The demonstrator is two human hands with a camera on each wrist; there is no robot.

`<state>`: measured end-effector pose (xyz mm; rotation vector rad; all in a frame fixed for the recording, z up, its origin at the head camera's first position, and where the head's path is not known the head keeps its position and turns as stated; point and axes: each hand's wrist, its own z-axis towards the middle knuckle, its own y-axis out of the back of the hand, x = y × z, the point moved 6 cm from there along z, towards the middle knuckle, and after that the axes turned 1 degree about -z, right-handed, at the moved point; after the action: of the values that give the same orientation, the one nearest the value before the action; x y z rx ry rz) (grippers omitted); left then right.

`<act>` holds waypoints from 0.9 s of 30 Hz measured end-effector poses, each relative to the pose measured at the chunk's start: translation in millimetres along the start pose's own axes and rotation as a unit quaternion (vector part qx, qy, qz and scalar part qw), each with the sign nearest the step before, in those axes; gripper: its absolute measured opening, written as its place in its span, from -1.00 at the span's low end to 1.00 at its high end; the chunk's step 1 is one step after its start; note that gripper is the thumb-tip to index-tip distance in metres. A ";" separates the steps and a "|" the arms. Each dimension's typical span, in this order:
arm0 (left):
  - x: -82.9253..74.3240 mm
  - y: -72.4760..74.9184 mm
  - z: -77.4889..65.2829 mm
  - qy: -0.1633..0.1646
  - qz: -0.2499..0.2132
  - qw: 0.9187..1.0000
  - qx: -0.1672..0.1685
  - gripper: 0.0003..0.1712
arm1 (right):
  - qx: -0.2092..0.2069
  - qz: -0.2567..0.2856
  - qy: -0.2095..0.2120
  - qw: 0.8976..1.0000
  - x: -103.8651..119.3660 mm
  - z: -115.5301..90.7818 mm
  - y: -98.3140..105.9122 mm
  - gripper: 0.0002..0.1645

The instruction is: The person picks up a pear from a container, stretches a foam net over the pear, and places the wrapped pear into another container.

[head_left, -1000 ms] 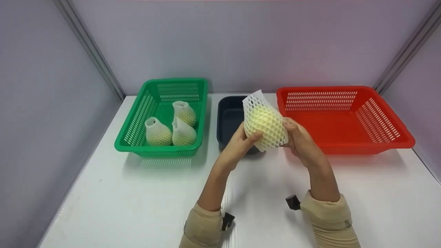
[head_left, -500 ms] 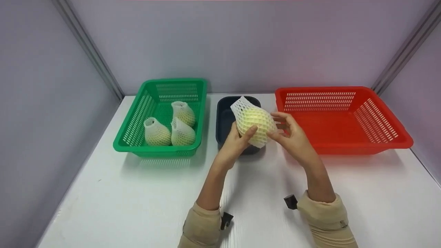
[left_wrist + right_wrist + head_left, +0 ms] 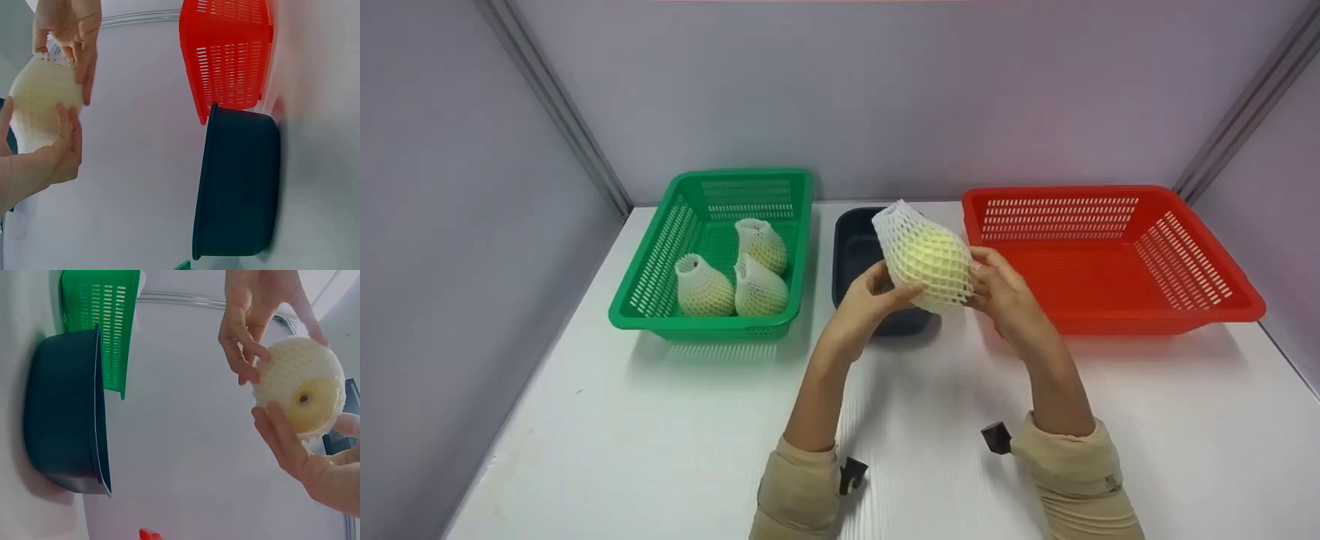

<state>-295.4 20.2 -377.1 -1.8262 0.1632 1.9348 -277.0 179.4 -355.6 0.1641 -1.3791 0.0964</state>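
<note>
A round yellow fruit, like a pear, sits in a white foam net sleeve above the dark blue tub, its narrow net neck tilted up and left. My left hand holds it from the lower left, thumb across the front. On the right side my right hand grips the fruit and the net's edge with bent fingers; some are hidden behind it. In the right wrist view, bare yellow skin with a dark spot at the fruit's end shows through the net's opening.
A green basket at the left holds three netted fruits. The dark blue tub stands in the middle, partly covered by the hands. A red basket stands at the right. Pale walls enclose the white table.
The fruit has shifted left, then back up and right. My right hand's fingers spread, thumb in front, then closed in on its right side again. The left hand keeps its hold.
</note>
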 end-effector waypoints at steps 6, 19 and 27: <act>2.9 -4.0 1.2 0.017 -0.011 1.000 -0.016 -0.19 | -0.004 -0.031 -0.008 0.999 -1.1 0.7 -2.6 -0.56; -17.7 -14.5 -1.6 -0.292 0.330 0.892 -0.100 0.08 | 0.009 -0.020 0.074 0.997 15.5 -6.6 -4.1 -0.37; -22.4 -22.3 -9.1 -0.438 0.378 0.805 -0.127 0.01 | 0.021 -0.061 0.099 0.993 15.8 -5.9 -16.0 -0.05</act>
<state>-277.8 30.6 -351.3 -0.8073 0.3689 3.2953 -265.7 164.2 -342.1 0.2680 -1.1667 0.0382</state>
